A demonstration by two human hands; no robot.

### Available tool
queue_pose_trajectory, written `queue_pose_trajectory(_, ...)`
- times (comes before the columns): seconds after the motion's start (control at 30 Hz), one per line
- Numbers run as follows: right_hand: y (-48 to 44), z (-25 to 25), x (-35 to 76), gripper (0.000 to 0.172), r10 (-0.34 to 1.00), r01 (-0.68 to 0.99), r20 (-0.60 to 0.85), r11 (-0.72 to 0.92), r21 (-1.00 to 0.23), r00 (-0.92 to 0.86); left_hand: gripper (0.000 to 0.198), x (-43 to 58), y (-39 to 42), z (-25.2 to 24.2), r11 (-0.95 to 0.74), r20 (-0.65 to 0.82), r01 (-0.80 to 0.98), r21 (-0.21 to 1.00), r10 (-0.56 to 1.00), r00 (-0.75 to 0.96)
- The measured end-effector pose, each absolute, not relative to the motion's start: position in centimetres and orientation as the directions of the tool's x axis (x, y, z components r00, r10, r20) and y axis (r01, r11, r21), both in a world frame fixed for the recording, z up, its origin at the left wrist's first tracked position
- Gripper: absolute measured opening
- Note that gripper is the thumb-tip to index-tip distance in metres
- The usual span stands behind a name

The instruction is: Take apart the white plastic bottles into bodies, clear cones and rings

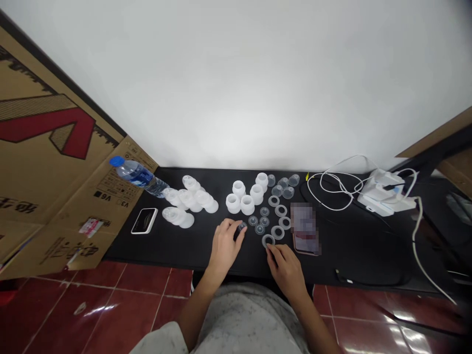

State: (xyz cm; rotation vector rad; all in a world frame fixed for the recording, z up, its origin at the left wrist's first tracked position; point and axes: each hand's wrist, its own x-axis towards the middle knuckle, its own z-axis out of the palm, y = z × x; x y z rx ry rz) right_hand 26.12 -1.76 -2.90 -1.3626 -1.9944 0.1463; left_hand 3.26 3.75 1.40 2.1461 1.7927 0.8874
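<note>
My left hand (224, 242) is over the black table, thumb and forefinger closed around a small clear silicone nipple (242, 226). Several more such nipples (252, 221) stand just to its right. My right hand (285, 265) pinches the near edge of a translucent ring (268, 240). That ring is the nearest of several, which form a curved row going away from me; another ring (278, 232) lies just beyond it. Behind the nipples are several white wide-necked jars (247, 204), standing upright. Clear domed caps (288, 192) are grouped at the back, right of the jars.
White rounded pieces (184, 199) lie in a cluster on the left. A water bottle (138, 175) leans by a cardboard box (66, 147). A white phone (144, 221) lies near the box. On the right are another phone (305, 236), a white power strip (385, 191) and loose cables (334, 189).
</note>
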Motion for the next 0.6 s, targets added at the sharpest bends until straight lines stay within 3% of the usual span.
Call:
queue_pose_trajectory(0.2,-1.7,-2.7,26.1,0.020,0.848,0.784,0.486,0.445,-0.434,-0.213,0.023,3.1,4.1,0.1,-0.270,0.283,0.652,0.708,0.955,0.087)
queue_pose_trajectory(0.6,-1.4,-1.8,25.9,0.023,0.841,0.781,0.495,0.455,-0.427,-0.219,0.023,4.7,4.7,0.0,-0.290,0.288,0.607,0.740,0.952,0.103)
